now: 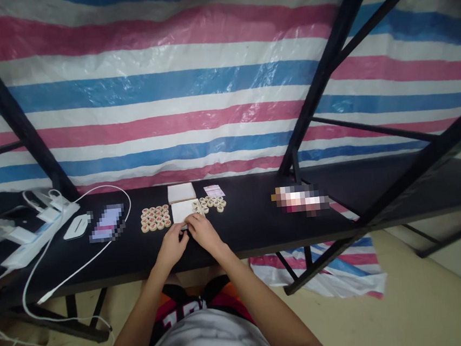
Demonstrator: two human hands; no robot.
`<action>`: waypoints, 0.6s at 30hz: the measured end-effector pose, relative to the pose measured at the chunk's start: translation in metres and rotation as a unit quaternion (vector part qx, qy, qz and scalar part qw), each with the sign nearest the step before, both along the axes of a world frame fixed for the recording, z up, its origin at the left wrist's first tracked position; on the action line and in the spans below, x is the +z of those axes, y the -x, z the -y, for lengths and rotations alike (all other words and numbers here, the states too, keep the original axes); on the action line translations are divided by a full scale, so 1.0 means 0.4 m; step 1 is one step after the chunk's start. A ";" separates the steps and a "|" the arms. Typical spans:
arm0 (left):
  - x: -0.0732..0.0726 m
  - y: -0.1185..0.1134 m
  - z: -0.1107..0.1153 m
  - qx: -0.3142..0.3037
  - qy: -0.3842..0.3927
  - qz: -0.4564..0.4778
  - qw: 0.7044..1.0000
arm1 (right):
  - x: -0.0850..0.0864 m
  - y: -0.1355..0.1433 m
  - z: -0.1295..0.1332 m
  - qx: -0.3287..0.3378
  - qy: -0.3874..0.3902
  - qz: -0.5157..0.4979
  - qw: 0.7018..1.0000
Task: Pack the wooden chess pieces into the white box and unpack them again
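Note:
A small open white box [182, 211] lies on the black table, with a few round chess pieces [195, 205] in its right part. At its near edge the fingers of my left hand [173, 247] are closed together. My right hand [203, 232], wearing a ring, is closed at the same edge, its fingertips almost meeting the left ones. Whatever is between the fingertips is hidden. Left of the box, round wooden chess pieces [155, 218] with red characters stand in neat rows. Dark-marked chess pieces [215, 202] lie loosely grouped to the right.
Behind the box lies its white lid [181, 192], beside a pink-and-white paper [214, 191]. Farther left are a blurred phone [107, 223], a white device [76, 226], a power strip [43, 237] and cables. A blurred object [300, 199] lies right, near a black frame post [311, 97].

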State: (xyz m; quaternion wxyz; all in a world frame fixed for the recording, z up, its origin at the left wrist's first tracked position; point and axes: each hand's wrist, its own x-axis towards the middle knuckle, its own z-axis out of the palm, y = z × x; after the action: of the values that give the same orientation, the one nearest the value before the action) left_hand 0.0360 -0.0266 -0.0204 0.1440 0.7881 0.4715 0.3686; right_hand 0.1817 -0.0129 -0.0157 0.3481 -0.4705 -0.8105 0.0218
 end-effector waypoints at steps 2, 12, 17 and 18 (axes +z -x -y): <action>0.000 -0.001 0.001 0.004 0.007 0.000 1.000 | 0.003 0.004 -0.005 -0.002 0.009 0.015 1.000; -0.001 -0.002 0.002 0.004 -0.001 -0.019 1.000 | 0.004 -0.012 0.010 -0.017 0.001 0.052 0.999; -0.009 -0.002 -0.003 0.018 0.004 -0.033 0.999 | 0.004 -0.049 0.023 -0.144 0.002 0.026 0.989; -0.011 -0.001 -0.004 0.018 0.003 -0.033 0.999 | 0.000 -0.062 0.023 -0.171 0.009 0.030 0.985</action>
State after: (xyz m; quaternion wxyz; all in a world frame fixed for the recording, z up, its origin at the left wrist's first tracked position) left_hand 0.0365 -0.0249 -0.0248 0.1247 0.7908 0.4910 0.3436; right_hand 0.2067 -0.0222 -0.0157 0.3184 -0.6054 -0.7281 -0.0449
